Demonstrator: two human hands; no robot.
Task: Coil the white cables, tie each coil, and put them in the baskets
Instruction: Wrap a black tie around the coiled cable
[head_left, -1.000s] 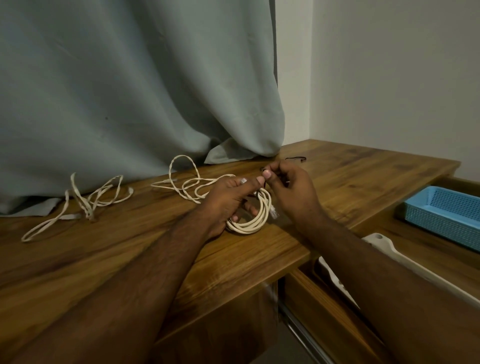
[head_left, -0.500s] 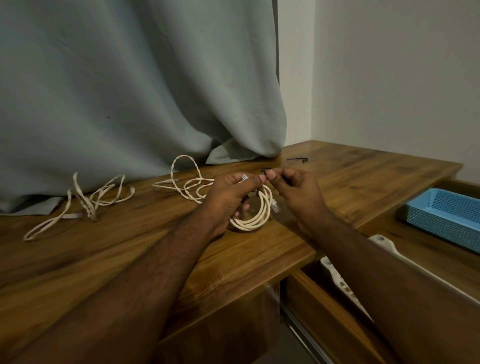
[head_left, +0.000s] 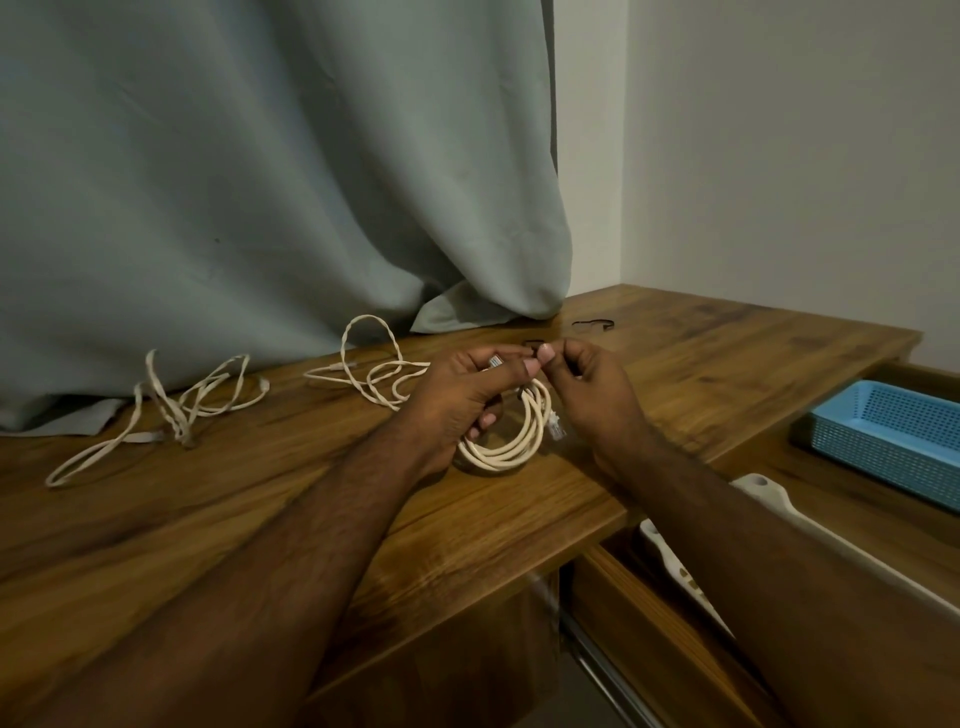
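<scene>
The wooden worktop (head_left: 218, 530) carries everything, with a grey curtain (head_left: 260, 182) draped onto its back edge and a blue basket (head_left: 893, 436) set on a lower surface to the right, well apart from the cables. Two loose white cables are left untidied on the worktop: a tangled one (head_left: 171, 410) at the left and a twisted one (head_left: 374, 364) just behind the hands. The coiled cable (head_left: 514, 436) is held near the front edge by the left hand (head_left: 462, 400), whose fingers are curled through its loops, the lower loops resting on the wood. The right hand (head_left: 592, 384) is closed in a pinch on a thin dark tie (head_left: 531, 345) at the top of the coil, thumb to thumb with the left. The cable is judged light and springy, so the loops are best gripped together where they cross, or they may fan open. A clear plug (head_left: 555, 430) dangles loose; it looks brittle and is better not pulled. A spare tie (head_left: 592, 325) lies near the curtain.
</scene>
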